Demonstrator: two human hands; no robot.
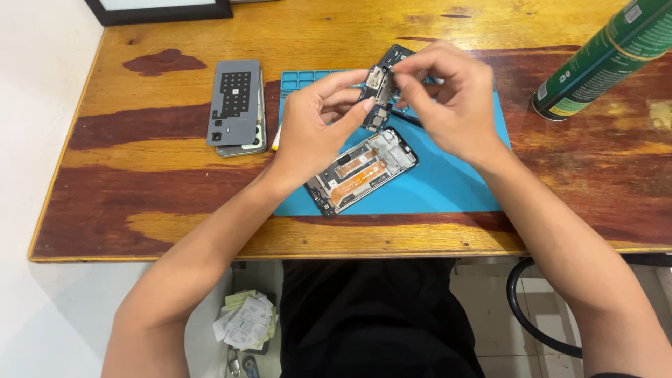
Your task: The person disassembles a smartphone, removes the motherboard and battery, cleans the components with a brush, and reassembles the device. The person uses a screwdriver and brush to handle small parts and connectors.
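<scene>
Holding a small circuit board (pixel 378 87) between both hands, the person works above a blue mat (pixel 455 182) on a wooden table (pixel 140 210). The left hand (pixel 315 122) is closed on the board from the left, with thumb and fingers pinching its edge. The right hand (pixel 448 98) is closed on its upper part, fingertips pressed together there. The board is lifted in the air, just above an opened phone (pixel 360 171) that lies on the mat with its inner parts showing.

The board looks thin, light and stiff, and probably it is fragile; it is better to take it by the edges, not by the small parts on its face. A dark tool (pixel 406 117) lies on the mat under the hands; what kind it is cannot be told.

To the left of the mat, a grey phone cover (pixel 234 101) rests on another phone part. A green spray can (pixel 609 56) lies at the right side of the table.
</scene>
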